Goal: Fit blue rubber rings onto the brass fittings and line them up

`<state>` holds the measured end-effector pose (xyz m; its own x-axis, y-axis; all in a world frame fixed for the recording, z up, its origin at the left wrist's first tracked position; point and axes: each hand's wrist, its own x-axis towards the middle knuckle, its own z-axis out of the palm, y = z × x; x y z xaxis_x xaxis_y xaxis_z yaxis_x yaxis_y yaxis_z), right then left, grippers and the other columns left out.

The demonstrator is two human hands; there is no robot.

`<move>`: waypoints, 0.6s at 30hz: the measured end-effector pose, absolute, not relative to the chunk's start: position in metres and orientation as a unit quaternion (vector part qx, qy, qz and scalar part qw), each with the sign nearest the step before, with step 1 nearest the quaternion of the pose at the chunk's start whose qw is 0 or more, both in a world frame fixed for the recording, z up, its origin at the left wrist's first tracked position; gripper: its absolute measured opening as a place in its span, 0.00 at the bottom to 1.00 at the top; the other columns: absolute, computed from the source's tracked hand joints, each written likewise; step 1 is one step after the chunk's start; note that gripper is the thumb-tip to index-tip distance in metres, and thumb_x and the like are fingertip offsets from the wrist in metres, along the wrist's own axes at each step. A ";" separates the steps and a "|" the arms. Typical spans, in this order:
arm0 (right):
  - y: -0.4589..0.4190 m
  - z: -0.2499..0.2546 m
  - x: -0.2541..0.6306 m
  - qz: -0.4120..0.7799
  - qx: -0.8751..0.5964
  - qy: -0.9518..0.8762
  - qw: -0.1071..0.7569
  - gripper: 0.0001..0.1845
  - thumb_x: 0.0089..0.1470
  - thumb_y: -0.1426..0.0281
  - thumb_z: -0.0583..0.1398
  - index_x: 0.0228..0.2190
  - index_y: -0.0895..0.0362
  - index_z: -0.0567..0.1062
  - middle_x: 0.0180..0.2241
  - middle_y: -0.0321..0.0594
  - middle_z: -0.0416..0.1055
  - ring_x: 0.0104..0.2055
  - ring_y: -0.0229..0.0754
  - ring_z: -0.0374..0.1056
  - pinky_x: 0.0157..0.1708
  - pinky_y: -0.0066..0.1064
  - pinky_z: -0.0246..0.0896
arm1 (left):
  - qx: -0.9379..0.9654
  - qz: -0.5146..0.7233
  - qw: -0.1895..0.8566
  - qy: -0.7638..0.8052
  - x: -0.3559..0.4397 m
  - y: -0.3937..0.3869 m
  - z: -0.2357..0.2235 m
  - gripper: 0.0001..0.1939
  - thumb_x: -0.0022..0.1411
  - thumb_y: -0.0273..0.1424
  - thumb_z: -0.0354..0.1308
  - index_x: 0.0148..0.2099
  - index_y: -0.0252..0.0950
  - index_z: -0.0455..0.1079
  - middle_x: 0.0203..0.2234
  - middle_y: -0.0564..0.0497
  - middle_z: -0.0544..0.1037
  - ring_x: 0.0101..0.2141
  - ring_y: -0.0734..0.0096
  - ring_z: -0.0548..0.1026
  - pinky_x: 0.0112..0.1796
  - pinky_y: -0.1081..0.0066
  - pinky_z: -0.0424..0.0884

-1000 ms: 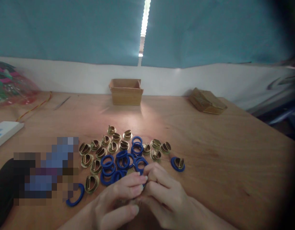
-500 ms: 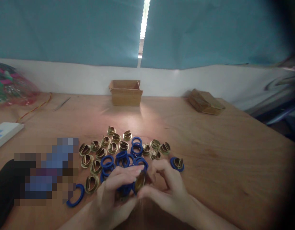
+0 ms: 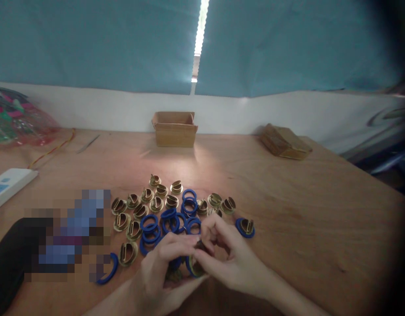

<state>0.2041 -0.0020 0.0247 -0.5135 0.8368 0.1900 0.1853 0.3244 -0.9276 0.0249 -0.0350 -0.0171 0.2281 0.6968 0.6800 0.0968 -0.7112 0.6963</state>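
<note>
My left hand (image 3: 156, 272) is closed round a blue ring (image 3: 190, 268), with thumb below and fingers above. Against that ring sits a brass-coloured round fitting (image 3: 196, 265), partly hidden by my fingers. With thumb and bent fingers, my right hand (image 3: 228, 259) pinches the same fitting from the right. Just beyond my hands lies a heap of loose blue rings (image 3: 169, 215). Several brass fittings (image 3: 156, 203) stand on the table around the heap, slotted side up. Off to the right, one fitting (image 3: 247, 226) sits in a blue ring.
On the wooden table (image 3: 304, 228), an open cardboard box (image 3: 175, 135) stands at the back, and another carton (image 3: 284, 142) lies at the back right. A white power strip (image 3: 8, 186), a black object (image 3: 18, 254) and a plastic bag (image 3: 18, 116) are on the left.
The fitting and blue ring have turned and shifted slightly down and right between my hands. My right fingers have curled further over them. The view has shifted a little.
</note>
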 end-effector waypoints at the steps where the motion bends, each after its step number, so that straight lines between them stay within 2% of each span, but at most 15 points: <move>1: -0.002 0.024 0.204 0.474 -0.353 -0.728 0.347 0.10 0.52 0.76 0.57 0.31 0.53 0.60 0.22 0.25 0.53 0.22 0.32 0.51 0.21 0.25 0.50 | 0.741 0.557 0.265 0.265 0.025 -0.035 -0.018 0.34 0.53 0.15 0.66 0.58 0.36 0.59 0.47 0.43 0.76 0.49 0.62 0.77 0.49 0.66 0.78; 7: 0.000 0.025 0.205 0.498 -0.370 -0.705 0.342 0.07 0.54 0.76 0.55 0.32 0.53 0.60 0.23 0.26 0.53 0.22 0.33 0.51 0.20 0.24 0.48 | 0.752 0.526 0.235 0.320 0.019 -0.034 -0.014 0.33 0.55 0.15 0.63 0.61 0.35 0.59 0.50 0.44 0.75 0.53 0.64 0.75 0.56 0.68 0.72; 11: -0.001 0.026 0.209 0.400 -0.372 -0.742 0.388 0.06 0.55 0.76 0.55 0.32 0.53 0.61 0.22 0.27 0.54 0.22 0.34 0.54 0.22 0.26 0.52 | 0.747 0.497 0.240 0.371 0.017 -0.029 -0.003 0.27 0.58 0.16 0.61 0.57 0.36 0.63 0.51 0.45 0.76 0.51 0.65 0.76 0.54 0.66 0.73; 14: -0.002 0.026 0.210 0.291 -0.333 -0.797 0.411 0.09 0.53 0.77 0.56 0.32 0.53 0.62 0.22 0.27 0.55 0.21 0.34 0.55 0.20 0.26 0.51 | 0.763 0.460 0.256 0.375 0.016 -0.023 0.006 0.20 0.59 0.18 0.62 0.52 0.38 0.68 0.48 0.46 0.77 0.49 0.63 0.76 0.51 0.63 0.75; 18: -0.004 0.023 0.208 0.203 -0.282 -0.844 0.408 0.14 0.52 0.75 0.59 0.41 0.54 0.66 0.22 0.27 0.63 0.19 0.34 0.58 0.19 0.26 0.52 | 0.766 0.428 0.284 0.387 0.017 -0.021 0.008 0.23 0.53 0.17 0.64 0.51 0.38 0.70 0.45 0.46 0.76 0.46 0.61 0.77 0.46 0.64 0.76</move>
